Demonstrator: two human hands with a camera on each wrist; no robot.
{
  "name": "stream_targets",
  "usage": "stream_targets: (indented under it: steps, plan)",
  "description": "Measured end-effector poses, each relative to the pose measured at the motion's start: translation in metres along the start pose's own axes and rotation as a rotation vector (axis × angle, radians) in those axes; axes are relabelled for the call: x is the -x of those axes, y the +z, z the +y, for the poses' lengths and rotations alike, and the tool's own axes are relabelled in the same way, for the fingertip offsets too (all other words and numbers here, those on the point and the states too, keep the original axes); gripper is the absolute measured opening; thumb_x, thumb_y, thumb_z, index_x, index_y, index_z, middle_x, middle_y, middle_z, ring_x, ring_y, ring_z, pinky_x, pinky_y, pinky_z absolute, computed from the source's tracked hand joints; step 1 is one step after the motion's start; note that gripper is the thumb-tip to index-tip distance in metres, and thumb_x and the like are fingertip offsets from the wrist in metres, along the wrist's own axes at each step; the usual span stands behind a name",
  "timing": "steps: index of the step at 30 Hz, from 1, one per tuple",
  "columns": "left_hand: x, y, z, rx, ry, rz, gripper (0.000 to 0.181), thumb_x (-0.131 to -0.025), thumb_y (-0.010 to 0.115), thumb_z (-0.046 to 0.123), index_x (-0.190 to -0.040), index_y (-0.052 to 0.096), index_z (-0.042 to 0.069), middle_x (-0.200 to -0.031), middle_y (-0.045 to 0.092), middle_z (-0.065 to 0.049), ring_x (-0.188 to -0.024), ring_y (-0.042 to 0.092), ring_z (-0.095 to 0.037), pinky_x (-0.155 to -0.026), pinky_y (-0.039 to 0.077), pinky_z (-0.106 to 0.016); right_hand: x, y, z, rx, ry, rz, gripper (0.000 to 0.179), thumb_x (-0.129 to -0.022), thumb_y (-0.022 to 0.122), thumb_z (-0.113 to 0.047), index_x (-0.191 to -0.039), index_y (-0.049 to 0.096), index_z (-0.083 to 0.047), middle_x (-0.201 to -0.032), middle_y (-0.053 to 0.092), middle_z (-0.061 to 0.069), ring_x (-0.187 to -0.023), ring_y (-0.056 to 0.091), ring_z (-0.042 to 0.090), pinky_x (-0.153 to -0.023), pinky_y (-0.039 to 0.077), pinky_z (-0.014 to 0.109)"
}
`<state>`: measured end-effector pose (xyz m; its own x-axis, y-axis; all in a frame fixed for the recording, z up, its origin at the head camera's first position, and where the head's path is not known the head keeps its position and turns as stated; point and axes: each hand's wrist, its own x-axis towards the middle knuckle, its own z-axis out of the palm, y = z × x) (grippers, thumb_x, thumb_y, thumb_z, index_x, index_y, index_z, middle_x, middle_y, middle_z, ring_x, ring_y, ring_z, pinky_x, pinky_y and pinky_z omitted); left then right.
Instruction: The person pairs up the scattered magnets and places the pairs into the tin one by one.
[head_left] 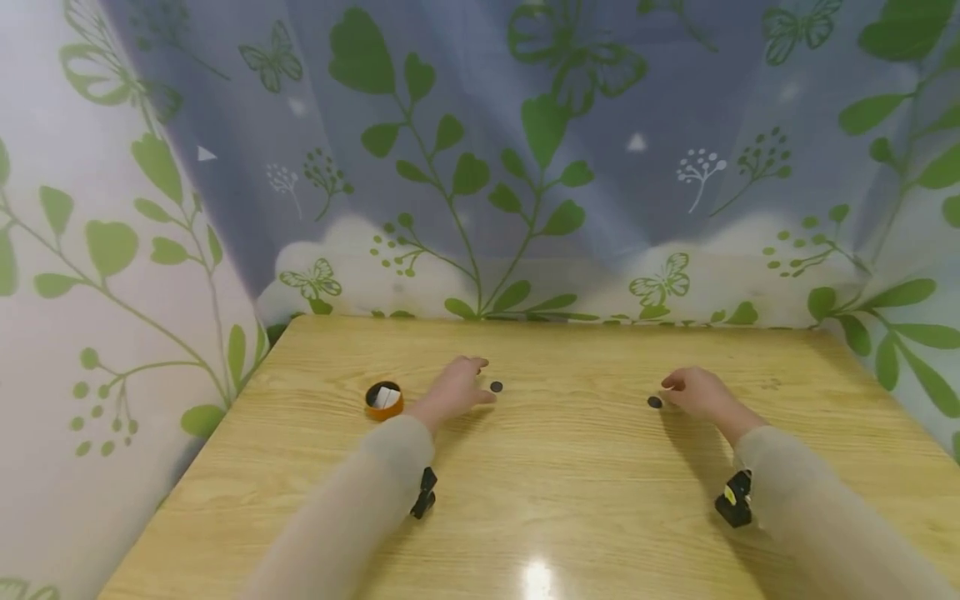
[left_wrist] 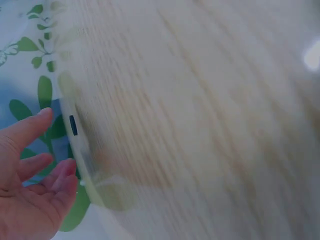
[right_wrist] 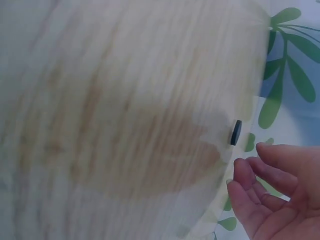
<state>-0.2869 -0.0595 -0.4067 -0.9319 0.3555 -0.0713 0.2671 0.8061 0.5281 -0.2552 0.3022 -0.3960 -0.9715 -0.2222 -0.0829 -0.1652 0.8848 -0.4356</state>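
Note:
Two small black discs lie flat on the wooden table [head_left: 555, 467]. My left hand [head_left: 454, 388] reaches over the tabletop with thumb and fingers spread apart, and the left disc [head_left: 497, 387] lies just beyond their tips. In the left wrist view that hand [left_wrist: 37, 175] holds nothing. My right hand [head_left: 701, 395] is beside the right disc [head_left: 655, 402], its fingers loosely bent and the fingertips close to the disc's edge. The right wrist view shows a gap between the right thumb and fingers [right_wrist: 242, 197], with the disc [right_wrist: 236, 132] a little past them.
A small round orange container [head_left: 385, 410] with white rectangular pieces [head_left: 386, 397] in it stands left of my left hand. A curtain [head_left: 480, 208] with leaves and butterflies hangs along the table's back edge. Black devices [head_left: 735, 498] sit at both wrists.

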Motion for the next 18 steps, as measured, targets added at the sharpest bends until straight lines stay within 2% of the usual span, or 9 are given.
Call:
stream_targets:
  steps: [8,12,18]
  plan:
    - [-0.006,0.005,0.006,-0.054,-0.033,-0.002,0.048,-0.084,0.07,0.012,-0.127,0.054,-0.003,-0.116,0.06,-0.016,-0.107,0.056,-0.028,-0.091,0.045,-0.038,-0.008,0.008,0.001,-0.024,0.052,-0.041,0.019,-0.089,0.059,-0.007,-0.095,0.065,0.01,-0.081,0.065,0.013,-0.071,0.059,0.021,-0.063,0.048,0.037]
    - [-0.011,0.008,0.008,-0.083,-0.036,0.005,0.043,-0.085,0.068,0.013,-0.124,0.057,-0.001,-0.114,0.062,-0.014,-0.107,0.056,-0.027,-0.092,0.044,-0.038,-0.011,0.009,-0.002,-0.007,0.051,-0.028,0.015,-0.088,0.06,-0.006,-0.09,0.065,0.007,-0.074,0.063,0.008,-0.066,0.056,0.018,-0.061,0.046,0.034]
    - [-0.015,0.012,0.014,-0.069,-0.03,0.019,0.029,-0.087,0.066,0.011,-0.114,0.065,0.001,-0.11,0.064,-0.012,-0.106,0.056,-0.027,-0.092,0.044,-0.037,-0.016,0.012,-0.008,-0.024,0.053,-0.006,0.011,-0.086,0.063,-0.007,-0.085,0.065,0.004,-0.07,0.061,0.005,-0.065,0.052,0.018,-0.06,0.044,0.032]
